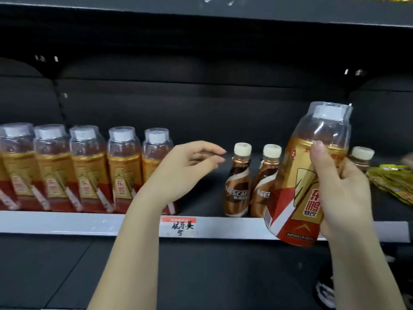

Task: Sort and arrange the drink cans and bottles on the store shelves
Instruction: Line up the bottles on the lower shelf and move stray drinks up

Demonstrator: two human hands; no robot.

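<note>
My right hand (pixel 337 193) grips a gold-and-red drink bottle (pixel 299 186) with a clear dome cap, held tilted in front of the shelf edge. Several matching gold-and-red bottles (pixel 89 168) stand in a row on the left of the shelf. My left hand (pixel 183 173) hovers with relaxed fingers, holding nothing, just right of that row and in front of its last bottle. Three brown Nescafe coffee bottles (pixel 238 184) stand on the shelf to the right; the held bottle and my right hand partly hide two of them.
The grey shelf edge (pixel 67 222) carries a handwritten price tag (pixel 180 225). A bare patch of dark shelf (pixel 201 198) lies between the gold row and the coffee bottles. Yellow packets (pixel 393 184) lie at the far right. A dark shelf (pixel 201 12) overhangs above.
</note>
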